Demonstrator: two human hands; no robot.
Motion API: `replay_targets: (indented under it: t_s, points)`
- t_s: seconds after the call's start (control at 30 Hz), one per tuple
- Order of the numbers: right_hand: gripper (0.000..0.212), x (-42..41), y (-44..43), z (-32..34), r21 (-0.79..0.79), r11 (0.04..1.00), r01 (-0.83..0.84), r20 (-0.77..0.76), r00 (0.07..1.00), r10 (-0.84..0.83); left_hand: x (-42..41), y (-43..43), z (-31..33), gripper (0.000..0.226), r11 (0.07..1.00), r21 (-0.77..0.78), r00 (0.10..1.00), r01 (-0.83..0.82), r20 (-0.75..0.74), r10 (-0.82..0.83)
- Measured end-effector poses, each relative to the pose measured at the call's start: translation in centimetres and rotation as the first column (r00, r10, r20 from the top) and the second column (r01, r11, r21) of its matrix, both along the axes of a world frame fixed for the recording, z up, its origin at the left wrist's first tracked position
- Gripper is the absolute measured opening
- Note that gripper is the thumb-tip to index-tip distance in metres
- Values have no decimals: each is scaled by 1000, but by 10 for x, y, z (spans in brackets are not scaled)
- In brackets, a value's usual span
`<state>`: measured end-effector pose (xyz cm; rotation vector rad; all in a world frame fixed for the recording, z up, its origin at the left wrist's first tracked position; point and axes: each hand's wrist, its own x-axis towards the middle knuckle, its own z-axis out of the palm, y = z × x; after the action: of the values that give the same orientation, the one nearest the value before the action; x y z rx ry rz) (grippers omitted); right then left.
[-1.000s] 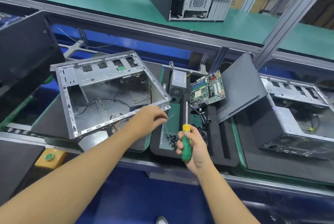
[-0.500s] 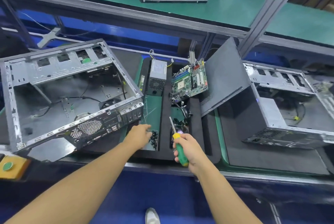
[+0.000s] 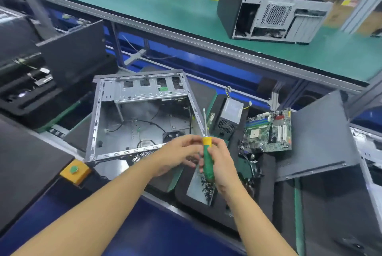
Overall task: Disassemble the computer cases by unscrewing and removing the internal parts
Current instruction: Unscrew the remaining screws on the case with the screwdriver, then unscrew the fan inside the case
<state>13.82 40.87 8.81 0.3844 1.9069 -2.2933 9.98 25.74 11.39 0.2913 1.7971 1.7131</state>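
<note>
An open, mostly stripped metal computer case (image 3: 94, 123) lies on its side on the bench, with loose cables and a fan left inside. In front of its near right corner my right hand (image 3: 224, 165) grips the green handle of a screwdriver (image 3: 206, 162), shaft pointing up. My left hand (image 3: 175, 152) has come in beside it, fingers curled and fingertips pinching at the yellow collar. Below the hands a small tray (image 3: 195, 190) holds several black screws (image 3: 207, 187).
A removed power supply (image 3: 230, 119), a motherboard (image 3: 268, 131) and a grey side panel (image 3: 318, 135) lean to the right of the case. Another case (image 3: 268, 7) stands on the green upper shelf. A yellow button box (image 3: 75, 171) sits near left, dark case parts (image 3: 72, 49) beyond it.
My left hand left the screw tray and rose to meet the screwdriver. My right hand lifted the screwdriver upright. My view swung back to the left, so the open case now sits at centre.
</note>
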Motion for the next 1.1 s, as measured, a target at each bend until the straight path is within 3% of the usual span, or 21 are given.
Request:
replay_targets:
  t_s: [0.1, 0.23, 0.33, 0.4, 0.47, 0.53, 0.6, 0.73, 0.8, 0.93, 1.1]
  points:
    - [31, -25, -33, 21, 140, 985, -99, -34, 994, 104, -11, -31, 19, 34, 998, 55, 1000, 18, -17, -17]
    - [16, -73, -72, 41, 278, 928, -249, -59, 960, 275, -45, -77, 24, 27, 981, 29, 981, -190, -16, 191]
    - [26, -106, -100, 44, 338, 864, -373, -3, 918, 398, -77, -108, 11, 26, 930, 82, 932, -358, 85, 351]
    - [30, -130, -116, 38, 318, 856, -407, 50, 909, 414, -100, -123, 2, 25, 920, 79, 921, -383, 110, 374]
    - [36, -154, -121, 27, 410, 815, -410, 131, 910, 392, -121, -136, -8, 22, 911, 25, 908, -411, 100, 407]
    - [36, -176, -116, 11, 593, 694, -410, 241, 912, 332, -137, -150, -18, 19, 894, -100, 897, -437, 31, 442]
    - [36, -195, -109, -13, 706, 505, -496, 395, 868, 301, -150, -164, -30, 13, 880, -278, 922, -386, -83, 378]
    - [73, -212, -112, -59, 732, -40, -680, 671, 708, 220, -163, -179, -54, 14, 862, -457, 976, -218, -81, 203]
    - [76, -214, -114, -74, 697, -232, -678, 717, 665, 210, -162, -180, -65, 19, 838, -526, 989, -144, -49, 139]
    - [81, -212, -115, -79, 657, -304, -689, 751, 634, 184, -163, -172, -79, 19, 834, -550, 995, -38, 52, 80]
    - [75, -208, -118, -69, 561, -387, -732, 826, 528, 198, -171, -151, -81, 11, 835, -550, 998, -32, 27, 56]
